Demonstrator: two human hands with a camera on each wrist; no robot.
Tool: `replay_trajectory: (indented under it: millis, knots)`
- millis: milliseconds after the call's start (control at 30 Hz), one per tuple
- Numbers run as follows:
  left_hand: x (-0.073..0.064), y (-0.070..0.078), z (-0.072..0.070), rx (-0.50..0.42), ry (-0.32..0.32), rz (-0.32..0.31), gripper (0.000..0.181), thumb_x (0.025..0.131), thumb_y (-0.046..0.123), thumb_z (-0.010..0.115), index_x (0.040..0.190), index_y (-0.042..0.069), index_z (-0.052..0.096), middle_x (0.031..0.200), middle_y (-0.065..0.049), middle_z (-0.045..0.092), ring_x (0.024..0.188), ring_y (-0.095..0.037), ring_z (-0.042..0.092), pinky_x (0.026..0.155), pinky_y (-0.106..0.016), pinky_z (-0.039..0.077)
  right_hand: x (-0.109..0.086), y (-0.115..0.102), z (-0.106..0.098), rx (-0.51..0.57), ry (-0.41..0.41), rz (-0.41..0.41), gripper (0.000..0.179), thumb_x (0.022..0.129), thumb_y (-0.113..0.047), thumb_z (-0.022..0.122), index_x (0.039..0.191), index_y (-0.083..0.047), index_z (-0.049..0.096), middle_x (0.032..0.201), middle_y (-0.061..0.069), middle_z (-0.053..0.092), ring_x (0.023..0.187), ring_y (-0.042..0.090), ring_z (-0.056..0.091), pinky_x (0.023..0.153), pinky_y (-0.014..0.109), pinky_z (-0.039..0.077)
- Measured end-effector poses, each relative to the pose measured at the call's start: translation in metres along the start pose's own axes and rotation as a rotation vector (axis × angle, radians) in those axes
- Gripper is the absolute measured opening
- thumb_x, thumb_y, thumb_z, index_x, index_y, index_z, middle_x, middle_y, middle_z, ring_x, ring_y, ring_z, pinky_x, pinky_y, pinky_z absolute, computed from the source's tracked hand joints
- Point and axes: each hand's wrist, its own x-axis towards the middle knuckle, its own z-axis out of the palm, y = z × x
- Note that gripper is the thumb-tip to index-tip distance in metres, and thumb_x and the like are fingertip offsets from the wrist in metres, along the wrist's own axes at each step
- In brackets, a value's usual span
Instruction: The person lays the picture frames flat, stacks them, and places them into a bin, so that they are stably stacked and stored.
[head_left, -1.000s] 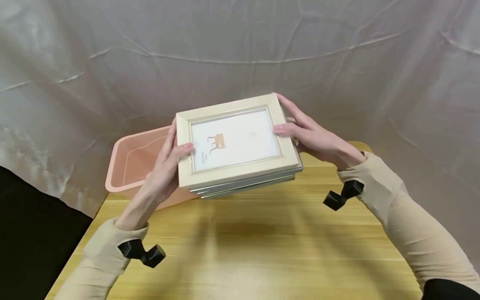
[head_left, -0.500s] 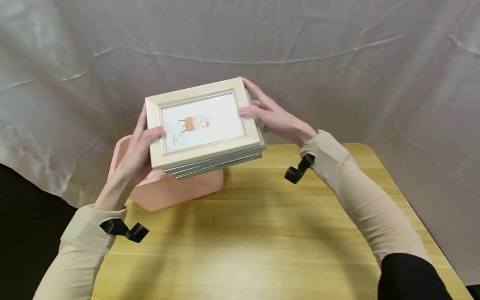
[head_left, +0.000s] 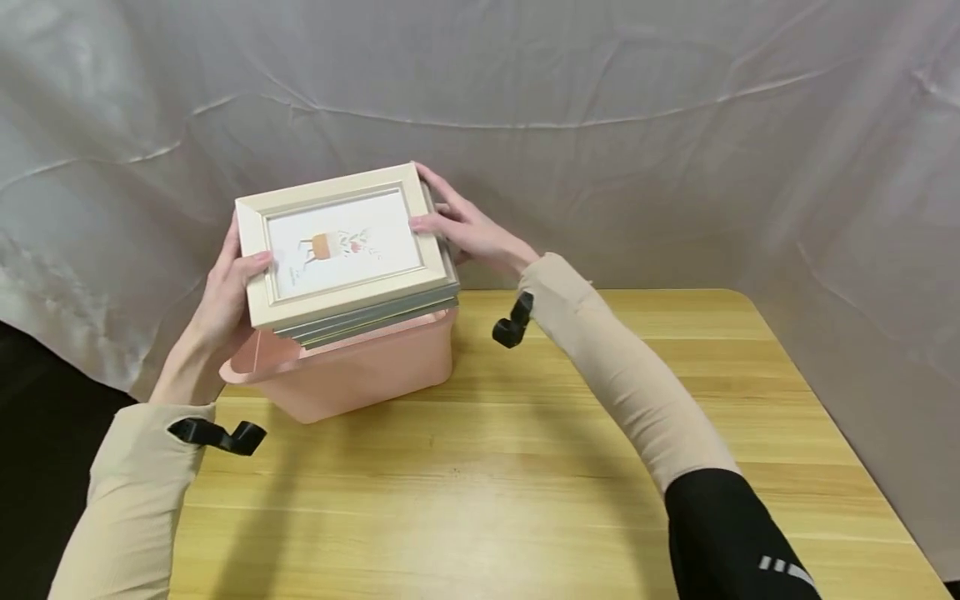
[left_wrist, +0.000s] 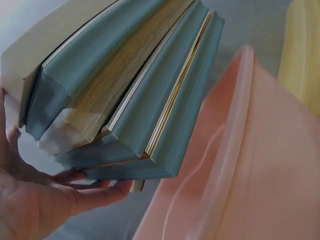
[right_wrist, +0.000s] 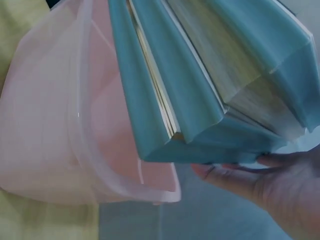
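Note:
A stack of several picture frames (head_left: 348, 287) is held up over the pink bin (head_left: 360, 375). The top frame is cream with a small printed drawing; bluish-grey and wood-toned frames (left_wrist: 120, 75) lie beneath it. My left hand (head_left: 217, 300) grips the stack's left end, thumb on the top frame and fingers underneath. At the other end my right hand (head_left: 480, 237) grips likewise, its thumb on the cream border. In the right wrist view the fingers (right_wrist: 230, 182) support the stack's lower side beside the bin's rim. The stack covers much of the bin's opening.
The bin stands at the back left of a yellow wooden table (head_left: 525, 467). A grey cloth curtain (head_left: 562, 125) hangs behind and at the sides. A dark area (head_left: 45, 433) lies past the table's left edge.
Both hands have carried the stack of picture frames leftward, from in front of and beside the pink bin to above it. The grip at both ends stays the same.

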Motion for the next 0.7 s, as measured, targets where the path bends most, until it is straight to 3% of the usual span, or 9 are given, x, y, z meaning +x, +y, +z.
replay_trajectory:
  millis: [200, 333, 467, 600, 700]
  knots:
    - [-0.002, -0.013, -0.018, -0.045, 0.001, -0.010, 0.074, 0.105, 0.007, 0.042, 0.162, 0.034, 0.005, 0.110, -0.001, 0.069, 0.084, -0.012, 0.075, 0.065, -0.026, 0.063, 0.017, 0.023, 0.010, -0.004, -0.025, 0.016, 0.083, 0.098, -0.030, 0.060, 0.159, -0.049, 0.006, 0.147, 0.019, 0.045, 0.103, 0.030, 0.068, 0.080, 0.052, 0.063]
    - [-0.003, -0.023, -0.022, -0.011, 0.011, -0.056, 0.074, 0.106, 0.009, 0.042, 0.162, 0.035, 0.002, 0.107, 0.002, 0.070, 0.082, -0.010, 0.075, 0.065, -0.025, 0.063, 0.018, 0.034, 0.012, 0.013, -0.020, 0.057, 0.081, 0.099, -0.032, 0.059, 0.158, -0.052, 0.008, 0.148, 0.018, 0.045, 0.104, 0.031, 0.068, 0.079, 0.053, 0.063]
    - [-0.003, -0.032, -0.019, -0.022, 0.019, -0.110, 0.073, 0.106, 0.013, 0.043, 0.162, 0.040, 0.004, 0.106, 0.003, 0.072, 0.081, -0.011, 0.075, 0.063, -0.026, 0.063, 0.014, 0.039, 0.010, 0.057, -0.020, 0.090, 0.077, 0.102, -0.029, 0.057, 0.157, -0.053, 0.009, 0.149, 0.018, 0.043, 0.105, 0.030, 0.068, 0.084, 0.050, 0.062]
    - [-0.004, -0.038, -0.012, -0.092, -0.021, -0.153, 0.071, 0.107, 0.014, 0.042, 0.160, 0.044, 0.006, 0.110, 0.000, 0.070, 0.084, -0.013, 0.075, 0.065, -0.030, 0.064, 0.008, 0.039, 0.004, 0.096, -0.030, 0.140, 0.076, 0.102, -0.028, 0.056, 0.157, -0.052, 0.009, 0.148, 0.017, 0.046, 0.102, 0.027, 0.068, 0.087, 0.043, 0.061]
    - [-0.004, -0.043, -0.003, -0.085, -0.039, -0.191, 0.068, 0.108, 0.018, 0.041, 0.159, 0.045, 0.007, 0.114, -0.001, 0.067, 0.086, -0.014, 0.074, 0.068, -0.031, 0.064, 0.003, 0.038, -0.001, 0.091, -0.028, 0.191, 0.077, 0.101, -0.031, 0.057, 0.158, -0.051, 0.008, 0.148, 0.015, 0.047, 0.100, 0.026, 0.067, 0.086, 0.039, 0.060]
